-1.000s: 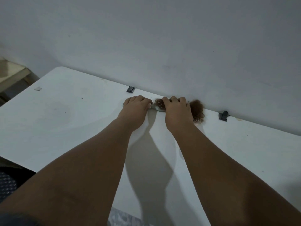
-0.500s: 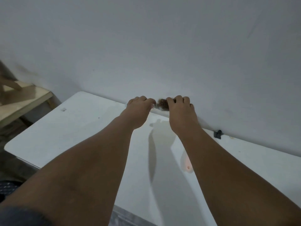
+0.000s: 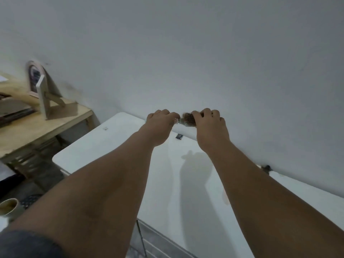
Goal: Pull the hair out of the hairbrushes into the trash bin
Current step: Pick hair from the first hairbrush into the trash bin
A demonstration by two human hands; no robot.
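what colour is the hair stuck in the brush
Brown, tangled among pale-tipped bristles on the hairbrush held between both hands; the head view shows it.

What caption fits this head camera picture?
Both hands, left and right, lift a hair-filled hairbrush above the white table.

The white surface (image 3: pixel 115 146) looks smooth and a little shiny, like plastic. The wall (image 3: pixel 186 53) behind it is flat and matt. On the left, a shelf (image 3: pixel 37 125) is bare, pale wood with a dull finish, and a small wooden stand (image 3: pixel 44 97) sits on it. The hairbrush (image 3: pixel 188 119) has a fuzzy brown clump and tiny pale dots on its bristle tips.
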